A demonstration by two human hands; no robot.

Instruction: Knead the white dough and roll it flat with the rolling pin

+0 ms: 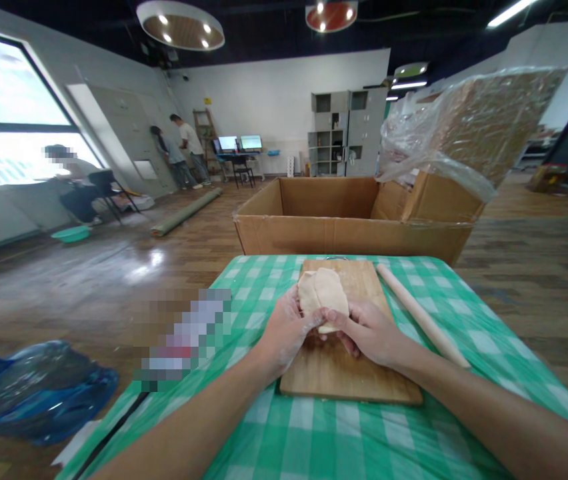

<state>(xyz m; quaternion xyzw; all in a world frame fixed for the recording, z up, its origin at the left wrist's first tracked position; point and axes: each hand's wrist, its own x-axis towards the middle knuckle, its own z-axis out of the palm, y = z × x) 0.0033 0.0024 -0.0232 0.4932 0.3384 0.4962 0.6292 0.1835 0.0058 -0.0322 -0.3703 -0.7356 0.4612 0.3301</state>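
Where dough (325, 292) overlaps, some fingers (349, 345) are hidden.

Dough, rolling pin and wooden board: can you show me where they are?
Dough (325, 293), head view: the middle of its broad face.
Rolling pin (421, 315), head view: halfway along its length.
Wooden board (349, 377), head view: bare wood near the edge closest to the person.

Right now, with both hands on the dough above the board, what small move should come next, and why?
Probably a gentle pinch along the near edge of the dough: the left hand and right hand both grip it there, thumbs close together, and a seam-like line shows on its upper face, which pressing might close.
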